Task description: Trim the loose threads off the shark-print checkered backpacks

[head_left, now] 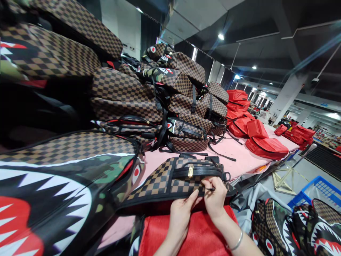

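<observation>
A brown-and-black checkered backpack (160,183) lies on the pink-covered table, with a black carry handle and a gold-coloured metal tag (190,171). Its red lining (183,231) spreads out toward me. At the bag's near edge, the thumb and fingers of my left hand (181,213) close on the black-trimmed border. My right hand (215,197), with a silver bangle at the wrist, is closed just beside it against the checkered side. A small dark piece shows between its fingers; what it is I cannot make out.
A large checkered backpack with a shark-mouth print (58,192) fills the left. Behind it rise piles of similar backpacks (125,89). Red bags (266,146) lie farther along the pink table (226,151). More shark-print bags (274,224) and a blue crate (317,190) are at lower right.
</observation>
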Motion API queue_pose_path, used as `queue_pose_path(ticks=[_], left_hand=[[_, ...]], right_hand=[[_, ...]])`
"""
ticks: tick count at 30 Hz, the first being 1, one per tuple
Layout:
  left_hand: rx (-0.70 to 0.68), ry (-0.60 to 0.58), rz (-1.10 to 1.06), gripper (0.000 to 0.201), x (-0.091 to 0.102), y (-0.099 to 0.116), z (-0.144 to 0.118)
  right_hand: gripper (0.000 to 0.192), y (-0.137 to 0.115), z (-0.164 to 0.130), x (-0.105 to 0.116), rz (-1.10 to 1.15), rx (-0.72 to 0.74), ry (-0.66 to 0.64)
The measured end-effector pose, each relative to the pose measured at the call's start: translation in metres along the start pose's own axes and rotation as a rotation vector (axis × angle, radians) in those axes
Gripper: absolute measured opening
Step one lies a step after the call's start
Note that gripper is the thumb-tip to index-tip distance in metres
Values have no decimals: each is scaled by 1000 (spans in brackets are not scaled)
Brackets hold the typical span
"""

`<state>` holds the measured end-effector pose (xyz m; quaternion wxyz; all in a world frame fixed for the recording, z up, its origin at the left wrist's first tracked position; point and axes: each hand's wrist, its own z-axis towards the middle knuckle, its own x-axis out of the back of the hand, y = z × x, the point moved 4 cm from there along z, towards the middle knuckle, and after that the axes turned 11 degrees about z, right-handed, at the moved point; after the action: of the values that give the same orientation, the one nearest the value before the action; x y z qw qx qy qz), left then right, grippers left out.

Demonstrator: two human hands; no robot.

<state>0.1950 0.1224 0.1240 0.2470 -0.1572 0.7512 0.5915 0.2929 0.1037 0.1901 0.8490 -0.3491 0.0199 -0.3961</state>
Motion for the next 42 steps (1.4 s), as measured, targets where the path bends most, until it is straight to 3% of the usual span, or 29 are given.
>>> queue_pose_path(ticks=[3,6,9,12,15,17,20,22,25,28,31,33,34,37,39,42], left_hand=[[15,-7,-12,35,2,1,-2],[38,-14,-36,37,4,4,-2],[64,-14,-63,38,7,7,0],[94,-6,-80,39,9,8,2],[107,-14,-85,36,9,8,2],[107,-12,-93,31,10,12,2],[96,12,-99,20,12,22,1],[83,33,-94,12,15,31,0],[67,78,-88,8,22,45,0],[41,123,-66,7,34,57,-1],[49,58,187,17,45,67,-3],[-61,23,515,25,52,79,-6],[-200,50,679,27,54,90,-8],[-809,226,1045,23,50,128,-16],[-1121,250,1223,23,38,143,-16],[-1275,224,1471,25,21,149,-1]], right_hand=[[29,3,-2,5,153,-206,-38],[33,1,-6,9,467,-481,-170],[37,-8,-9,16,689,-608,-310],[39,-13,-10,24,688,-530,-369],[41,-11,-9,27,496,-403,-354],[33,-9,-6,29,337,-305,-335],[17,-16,9,33,151,-31,-256],[25,-21,25,31,67,127,-228],[42,-24,51,14,4,200,-347],[44,-24,68,-12,-34,221,-490],[45,-24,72,-30,-92,185,-470],[43,-23,72,-36,-127,141,-434],[42,-21,71,-38,-140,122,-424],[38,-18,71,-38,-164,86,-410],[38,-17,72,-37,-169,79,-406],[38,-16,70,-35,-164,67,-406]])
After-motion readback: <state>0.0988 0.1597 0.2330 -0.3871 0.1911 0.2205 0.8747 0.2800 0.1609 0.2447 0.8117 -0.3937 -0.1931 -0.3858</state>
